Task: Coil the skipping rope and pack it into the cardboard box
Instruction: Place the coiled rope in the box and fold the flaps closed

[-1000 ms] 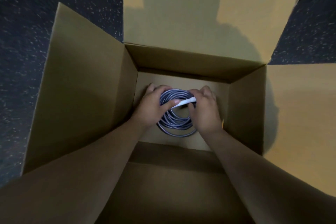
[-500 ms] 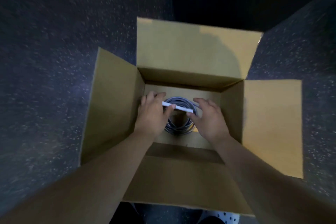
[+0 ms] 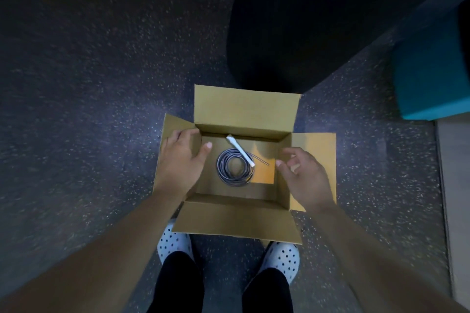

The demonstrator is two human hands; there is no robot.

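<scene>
An open cardboard box (image 3: 236,220) stands on the floor with its four flaps spread out. On its bottom lies the coiled grey skipping rope (image 3: 235,168), with a white handle (image 3: 240,150) resting across the coil's upper right. My left hand (image 3: 181,160) hovers over the left flap and wall, fingers apart, holding nothing. Over the right wall and flap, my right hand (image 3: 304,178) is also empty with fingers spread. Neither hand touches the rope.
The box sits on a dark speckled floor (image 3: 89,114). My two feet in white perforated clogs (image 3: 175,242) stand just below the near flap. A large black object (image 3: 305,20) rises behind the box, and a teal block (image 3: 432,71) sits at the right.
Both hands let go of the coil and handle and lifted out to the box's sides. The view pulled back and up, so the box looks smaller.
</scene>
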